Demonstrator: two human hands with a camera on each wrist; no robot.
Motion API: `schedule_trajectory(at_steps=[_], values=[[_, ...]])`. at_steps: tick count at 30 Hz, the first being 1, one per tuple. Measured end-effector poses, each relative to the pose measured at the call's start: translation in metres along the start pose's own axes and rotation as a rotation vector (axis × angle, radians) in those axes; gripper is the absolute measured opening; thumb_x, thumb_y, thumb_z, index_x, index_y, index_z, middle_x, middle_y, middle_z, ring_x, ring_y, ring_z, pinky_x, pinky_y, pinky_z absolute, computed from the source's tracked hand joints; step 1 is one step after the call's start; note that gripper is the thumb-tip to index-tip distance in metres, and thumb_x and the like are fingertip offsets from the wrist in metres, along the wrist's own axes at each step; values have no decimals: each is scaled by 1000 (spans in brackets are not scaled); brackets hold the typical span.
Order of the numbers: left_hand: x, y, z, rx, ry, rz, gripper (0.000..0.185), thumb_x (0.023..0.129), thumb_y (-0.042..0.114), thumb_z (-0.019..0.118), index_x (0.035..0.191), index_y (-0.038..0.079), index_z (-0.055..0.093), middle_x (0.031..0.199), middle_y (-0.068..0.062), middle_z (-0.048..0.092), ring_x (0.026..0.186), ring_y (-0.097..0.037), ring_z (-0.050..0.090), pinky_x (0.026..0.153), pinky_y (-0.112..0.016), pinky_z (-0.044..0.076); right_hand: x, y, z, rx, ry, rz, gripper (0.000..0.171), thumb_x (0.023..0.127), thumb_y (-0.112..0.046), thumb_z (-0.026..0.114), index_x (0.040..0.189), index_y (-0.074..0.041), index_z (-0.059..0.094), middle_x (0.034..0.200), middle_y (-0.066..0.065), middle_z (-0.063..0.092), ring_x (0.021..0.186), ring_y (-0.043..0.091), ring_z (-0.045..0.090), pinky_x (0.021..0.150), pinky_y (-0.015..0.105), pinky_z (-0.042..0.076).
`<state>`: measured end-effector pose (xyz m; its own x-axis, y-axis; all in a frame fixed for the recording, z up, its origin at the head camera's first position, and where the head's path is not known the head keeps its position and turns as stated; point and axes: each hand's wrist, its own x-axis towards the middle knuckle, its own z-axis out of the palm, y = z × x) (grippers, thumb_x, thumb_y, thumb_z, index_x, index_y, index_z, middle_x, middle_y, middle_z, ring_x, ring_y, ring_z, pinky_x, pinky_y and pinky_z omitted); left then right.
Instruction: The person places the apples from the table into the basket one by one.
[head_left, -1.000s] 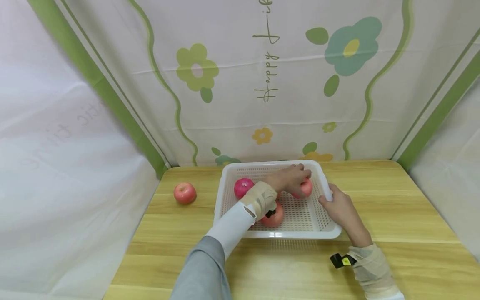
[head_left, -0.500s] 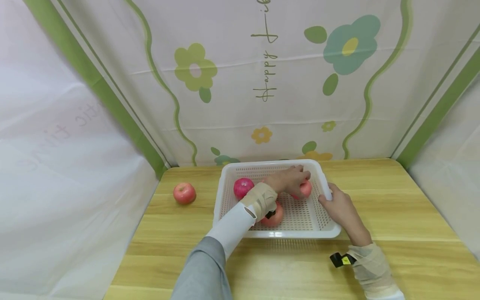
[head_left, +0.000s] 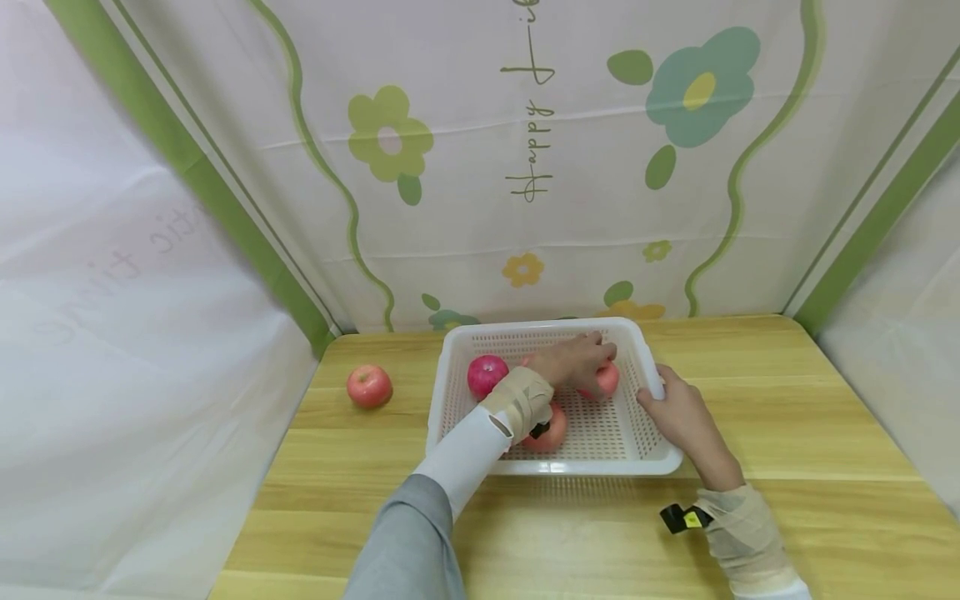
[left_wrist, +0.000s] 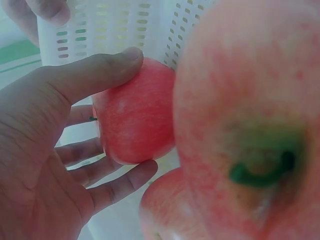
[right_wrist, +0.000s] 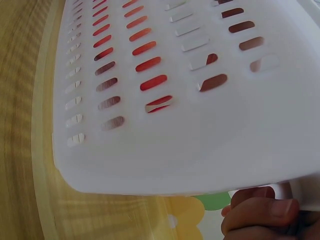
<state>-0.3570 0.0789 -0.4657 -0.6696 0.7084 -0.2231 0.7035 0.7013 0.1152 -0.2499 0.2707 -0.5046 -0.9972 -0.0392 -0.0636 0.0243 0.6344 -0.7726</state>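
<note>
A white perforated basket (head_left: 551, 469) stands on the wooden table. My left hand (head_left: 573, 362) reaches into its right part and holds a pinkish-red apple (head_left: 606, 381). In the left wrist view the thumb lies over this apple (left_wrist: 137, 117) and the fingers curl along its side. With my right hand (head_left: 686, 421) I grip the basket's right rim; in the right wrist view curled fingers (right_wrist: 260, 215) show below the wall. Under my left wrist lies another apple (head_left: 553, 432), partly covered. A magenta round fruit (head_left: 487, 375) sits in the basket's left part.
A single apple (head_left: 369, 387) lies on the table (head_left: 337, 467), left of the basket. Behind the table hangs a flowered cloth (head_left: 450, 225), close to the basket's far edge. White cloth walls (head_left: 135, 333) rise on both sides.
My left hand and the apple in it have shifted slightly to the left inside the basket. The right hand keeps its hold on the rim.
</note>
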Motion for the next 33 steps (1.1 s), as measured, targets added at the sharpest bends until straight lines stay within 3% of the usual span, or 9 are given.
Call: schedule_trajectory(at_steps=[9,20,33], values=[[-3,-2,3,-39,-11,-60,57,93,41,76,143,31,52,132,4,49,123,-12,52,101,-30,51,1,-1,1,-3,-3,6,68,108,-20,52,161,13,24,134,45,58,94,41,77,67,42,66],[-9,-2,6,-25,7,-46,68,95,49,73,154,28,47,152,0,47,146,-20,48,115,-39,49,1,1,0,-19,-2,13,70,108,-21,52,161,13,24,137,45,57,98,43,76,70,44,66],[-9,-6,11,3,51,-14,66,94,50,73,152,28,50,138,3,52,121,-13,54,101,-31,53,2,3,2,-53,11,-2,70,108,-23,53,160,14,26,133,45,60,94,39,77,68,44,65]])
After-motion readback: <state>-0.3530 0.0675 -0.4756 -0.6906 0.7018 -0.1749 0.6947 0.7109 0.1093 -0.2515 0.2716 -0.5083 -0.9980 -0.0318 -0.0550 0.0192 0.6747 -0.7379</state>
